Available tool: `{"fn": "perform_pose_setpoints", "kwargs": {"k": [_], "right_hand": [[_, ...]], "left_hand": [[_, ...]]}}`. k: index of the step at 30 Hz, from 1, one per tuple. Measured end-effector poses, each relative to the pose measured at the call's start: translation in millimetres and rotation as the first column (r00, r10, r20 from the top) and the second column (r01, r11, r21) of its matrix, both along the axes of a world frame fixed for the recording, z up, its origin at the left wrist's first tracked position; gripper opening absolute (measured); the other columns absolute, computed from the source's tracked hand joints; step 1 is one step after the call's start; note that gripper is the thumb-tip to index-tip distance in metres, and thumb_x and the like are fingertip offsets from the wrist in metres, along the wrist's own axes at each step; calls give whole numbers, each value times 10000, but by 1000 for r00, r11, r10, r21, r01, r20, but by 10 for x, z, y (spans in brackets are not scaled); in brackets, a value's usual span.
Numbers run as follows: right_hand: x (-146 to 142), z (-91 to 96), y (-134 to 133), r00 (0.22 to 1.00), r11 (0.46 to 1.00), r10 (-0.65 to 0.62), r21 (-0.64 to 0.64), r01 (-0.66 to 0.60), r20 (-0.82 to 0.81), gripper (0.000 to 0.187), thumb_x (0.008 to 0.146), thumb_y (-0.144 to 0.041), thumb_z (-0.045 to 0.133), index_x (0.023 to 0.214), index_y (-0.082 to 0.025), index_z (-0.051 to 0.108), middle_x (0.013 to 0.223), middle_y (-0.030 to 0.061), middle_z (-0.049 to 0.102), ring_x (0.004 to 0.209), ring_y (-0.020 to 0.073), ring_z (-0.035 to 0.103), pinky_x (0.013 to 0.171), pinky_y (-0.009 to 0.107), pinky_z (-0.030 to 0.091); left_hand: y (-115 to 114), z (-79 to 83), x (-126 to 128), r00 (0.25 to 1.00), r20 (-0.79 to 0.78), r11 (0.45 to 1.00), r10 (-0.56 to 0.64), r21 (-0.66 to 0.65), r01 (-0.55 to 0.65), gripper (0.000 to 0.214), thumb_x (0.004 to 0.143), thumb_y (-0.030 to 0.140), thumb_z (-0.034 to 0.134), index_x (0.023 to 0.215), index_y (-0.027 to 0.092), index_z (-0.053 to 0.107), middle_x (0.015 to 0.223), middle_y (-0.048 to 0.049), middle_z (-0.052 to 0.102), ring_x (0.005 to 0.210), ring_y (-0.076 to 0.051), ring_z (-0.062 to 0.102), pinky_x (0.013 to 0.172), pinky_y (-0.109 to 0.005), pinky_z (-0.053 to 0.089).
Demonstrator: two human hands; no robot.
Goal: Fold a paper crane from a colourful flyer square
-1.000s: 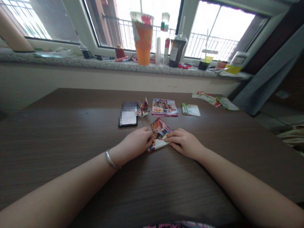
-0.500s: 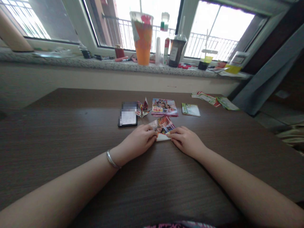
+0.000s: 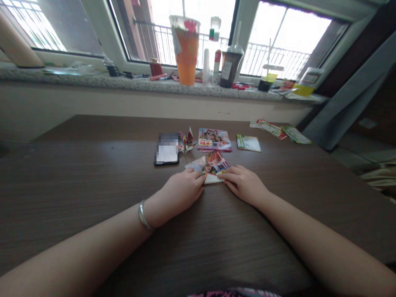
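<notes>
A colourful printed sheet of paper [image 3: 213, 162] lies on the dark wooden table, its near edge folded up so a white strip shows. My left hand [image 3: 185, 185], with a silver bangle at the wrist, grips the fold's left end with closed fingers. At the right end, my right hand [image 3: 243, 181] pinches the same fold, fingertips pressed on the paper. Just beyond the sheet lies a stack of printed square papers [image 3: 214, 139]. A folded paper crane [image 3: 186, 142] stands to its left, beside a phone [image 3: 167, 150] with a lit, blurred screen.
A stack of green and white papers [image 3: 248, 142] and some loose paper strips [image 3: 272, 129] lie at the back right. Along the granite windowsill [image 3: 136, 82] stand a tall orange cup [image 3: 186, 53], a dark drink cup [image 3: 230, 66], bottles and small items.
My left hand has shifted slightly toward me along the fold, uncovering more of the sheet's left corner. My right hand has hardly moved.
</notes>
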State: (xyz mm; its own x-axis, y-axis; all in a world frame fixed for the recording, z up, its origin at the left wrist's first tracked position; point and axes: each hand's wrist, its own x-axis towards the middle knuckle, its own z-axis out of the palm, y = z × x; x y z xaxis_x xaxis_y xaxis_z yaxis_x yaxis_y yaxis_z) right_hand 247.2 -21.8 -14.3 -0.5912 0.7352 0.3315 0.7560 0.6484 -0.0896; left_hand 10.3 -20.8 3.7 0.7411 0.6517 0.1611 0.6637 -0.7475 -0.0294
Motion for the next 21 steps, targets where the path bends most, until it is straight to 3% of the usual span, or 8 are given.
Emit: {"fn": "perform_pose_setpoints", "kwargs": {"k": [5, 21], "right_hand": [[0, 3, -3, 1000, 1000, 8, 9, -9, 8, 229, 918, -222, 508, 1065, -248, 682, 1056, 40, 692, 961, 196, 593, 835, 333, 491], [-48, 77, -93, 982, 994, -103, 56, 96, 157, 221, 944, -284, 467, 989, -245, 681, 921, 26, 694, 869, 171, 599, 710, 273, 430]], "left_hand": [[-16, -46, 6, 1000, -8, 998, 5, 70, -4, 361, 915, 313, 480, 1239, 166, 534, 1083, -129, 617, 991, -273, 566, 841, -406, 495], [-32, -69, 31, 999, -24, 995, 37, 91, -35, 324, 927, 306, 437, 1203, 182, 556, 1119, -116, 590, 1036, -289, 532, 869, -442, 475]]}}
